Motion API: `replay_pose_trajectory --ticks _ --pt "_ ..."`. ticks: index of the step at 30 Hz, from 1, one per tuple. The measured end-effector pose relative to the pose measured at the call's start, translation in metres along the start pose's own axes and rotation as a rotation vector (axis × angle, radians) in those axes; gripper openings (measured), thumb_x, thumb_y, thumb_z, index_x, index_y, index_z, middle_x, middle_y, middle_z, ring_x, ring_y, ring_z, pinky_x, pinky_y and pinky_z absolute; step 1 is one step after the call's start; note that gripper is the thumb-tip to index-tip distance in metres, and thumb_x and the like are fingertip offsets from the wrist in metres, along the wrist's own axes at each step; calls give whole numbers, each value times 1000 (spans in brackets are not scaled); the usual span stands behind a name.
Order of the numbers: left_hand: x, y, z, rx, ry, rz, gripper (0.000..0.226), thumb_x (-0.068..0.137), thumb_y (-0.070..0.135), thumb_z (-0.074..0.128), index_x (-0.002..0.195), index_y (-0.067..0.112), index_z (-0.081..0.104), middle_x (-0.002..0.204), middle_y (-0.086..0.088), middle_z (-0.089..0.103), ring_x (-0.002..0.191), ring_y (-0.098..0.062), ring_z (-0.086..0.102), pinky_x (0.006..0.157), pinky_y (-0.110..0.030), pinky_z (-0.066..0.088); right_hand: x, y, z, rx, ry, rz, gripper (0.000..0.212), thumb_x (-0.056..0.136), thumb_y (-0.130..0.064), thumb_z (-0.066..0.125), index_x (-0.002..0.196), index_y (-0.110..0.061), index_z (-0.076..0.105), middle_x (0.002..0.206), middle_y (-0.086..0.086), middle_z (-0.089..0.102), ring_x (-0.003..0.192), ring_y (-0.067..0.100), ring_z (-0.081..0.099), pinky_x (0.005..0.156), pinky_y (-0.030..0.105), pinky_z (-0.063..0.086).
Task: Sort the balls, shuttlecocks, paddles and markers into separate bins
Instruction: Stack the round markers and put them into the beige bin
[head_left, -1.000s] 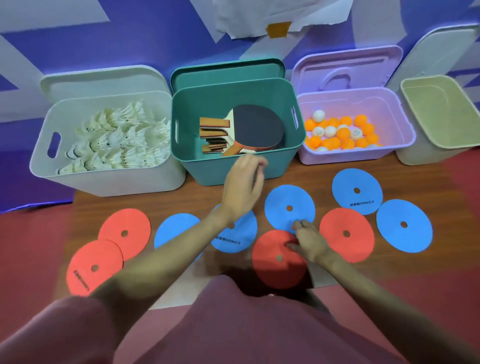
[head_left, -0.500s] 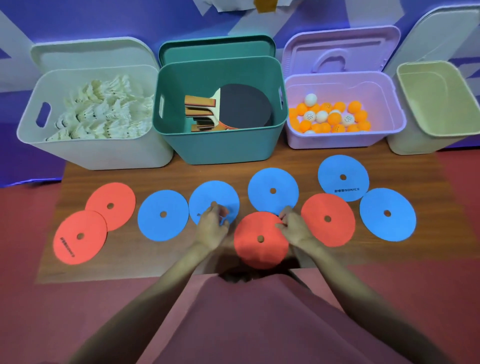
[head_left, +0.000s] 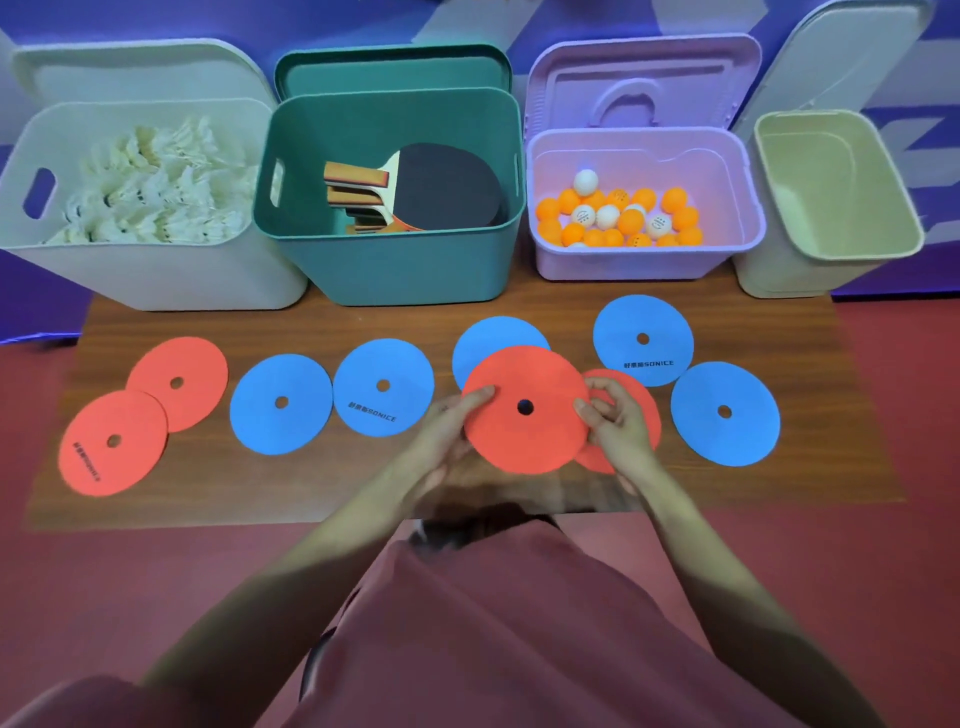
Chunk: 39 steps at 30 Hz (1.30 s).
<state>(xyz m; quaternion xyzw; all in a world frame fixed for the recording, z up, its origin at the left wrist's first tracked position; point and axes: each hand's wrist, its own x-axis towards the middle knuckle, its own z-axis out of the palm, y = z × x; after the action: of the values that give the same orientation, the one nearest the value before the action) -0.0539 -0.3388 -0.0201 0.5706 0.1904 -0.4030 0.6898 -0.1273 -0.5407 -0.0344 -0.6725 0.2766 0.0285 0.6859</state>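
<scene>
At the centre of the frame, both hands lift a flat red round marker disc with a centre hole (head_left: 524, 415) above the brown wooden surface (head_left: 322, 483). The left hand (head_left: 447, 436) pinches its left edge with curled fingers; the right hand (head_left: 615, 426) pinches its right edge. Across the top stand a white bin of shuttlecocks (head_left: 145, 270), a green bin with paddles (head_left: 389, 270), a lilac bin of orange and white balls (head_left: 623, 260) and a pale green bin (head_left: 779, 275).

Four bins at back, L to R: shuttlecocks (head_left: 150, 192) in 1st, paddles (head_left: 415, 195) in 2nd, balls (head_left: 618, 218) in 3rd. Discs (head_left: 280, 405) lie in a row on the board (head_left: 322, 478) before them; one disc (head_left: 524, 410) held btwn both hands, over two others.
</scene>
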Motion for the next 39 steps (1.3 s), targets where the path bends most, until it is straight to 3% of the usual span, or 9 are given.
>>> replay_pose_trajectory --ticks 3,5,7,9,20,25,34,37,39 --pt "1 -4 16 -58 41 83 31 95 23 55 120 4 60 113 -13 67 97 -21 66 85 -36 56 7 12 -11 -97 22 8 16 92 -7 58 107 -3 58 71 11 59 58 9 57 57 25 51" --pt "3 -7 20 13 80 163 32 97 23 52 122 3 58 116 -14 66 100 -22 65 89 -37 54 21 28 -25 -343 111 -29 17 91 -12 60 105 -3 62 87 11 64 79 6 63 74 30 48" --pt "2 -8 21 50 96 208 32 97 25 51 121 4 58 116 -13 66 105 -23 64 91 -37 52 38 46 -43 -683 233 45 37 88 -22 64 118 -3 55 107 18 59 107 27 53 89 37 40" --pt "1 -8 22 25 101 210 33 98 27 50 122 5 58 116 -12 67 105 -22 64 91 -36 53 49 60 -60 -820 291 147 55 83 -29 68 124 0 46 116 23 52 111 40 46 93 43 39" --pt "-5 -12 10 17 174 220 33 100 33 43 123 14 58 116 -3 67 106 -14 64 88 -29 52 74 67 -78 -720 170 185 58 75 -29 74 121 -5 48 114 14 58 106 34 57 88 45 49" --pt "-7 -7 6 -31 257 210 31 100 30 44 122 13 58 112 -4 67 102 -15 63 87 -30 52 60 37 -88 -760 14 77 30 88 -15 62 114 -3 54 103 4 58 99 24 58 84 36 46" --pt "1 -1 26 -48 240 131 31 98 38 45 111 17 64 105 -2 71 90 -12 68 77 -30 52 7 -31 -75 19 -103 -93 17 96 -9 50 106 -18 60 96 2 69 82 9 66 67 20 53" --pt "1 5 43 -118 105 42 48 95 55 39 114 19 66 103 -1 72 92 -15 69 76 -32 53 4 -33 -58 55 -139 -10 19 98 -16 49 115 -16 56 85 -9 68 69 2 63 53 18 49" --pt "1 8 55 -160 26 9 58 92 60 38 119 16 65 111 -7 70 101 -23 66 82 -36 53 6 -27 -47 3 -158 9 19 98 -19 49 115 -16 56 94 -6 68 76 4 64 56 21 51"
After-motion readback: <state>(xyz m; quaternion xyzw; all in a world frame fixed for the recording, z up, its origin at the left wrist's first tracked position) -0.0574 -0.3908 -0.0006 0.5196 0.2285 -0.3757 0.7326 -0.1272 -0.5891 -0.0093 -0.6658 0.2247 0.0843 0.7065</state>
